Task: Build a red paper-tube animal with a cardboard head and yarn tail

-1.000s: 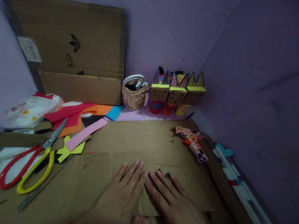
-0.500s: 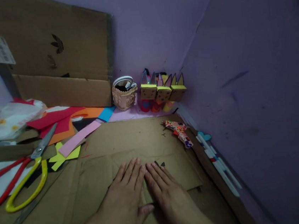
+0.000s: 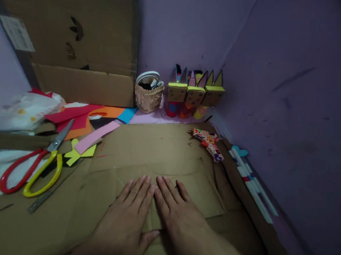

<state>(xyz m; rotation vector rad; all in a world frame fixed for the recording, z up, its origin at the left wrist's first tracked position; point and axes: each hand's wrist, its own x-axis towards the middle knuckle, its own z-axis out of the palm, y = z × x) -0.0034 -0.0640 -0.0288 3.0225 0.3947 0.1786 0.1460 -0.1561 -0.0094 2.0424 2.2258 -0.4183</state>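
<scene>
My left hand lies flat, palm down, on a piece of cardboard with a dark printed mark partly under my fingers. Beside it, my right hand rests flat on the same piece, its index fingertip close to the left one. Both hands have their fingers stretched out and hold nothing. Beyond them to the right is a flower-patterned glue gun. Scissors with one red and one yellow handle lie to the left, blades pointing away. A thin flat blade-like strip lies in front of them.
Paper scraps, among them a pink strip and a yellow piece, lie at the left. A small woven basket and three eared cardboard figures stand at the back. White-barrelled markers line the right wall. A large cardboard sheet leans behind.
The view has shifted, so the surroundings sit further right and mostly higher. My hands have slid slightly left over the cardboard piece, still flat, and the right fingers are a little more spread.
</scene>
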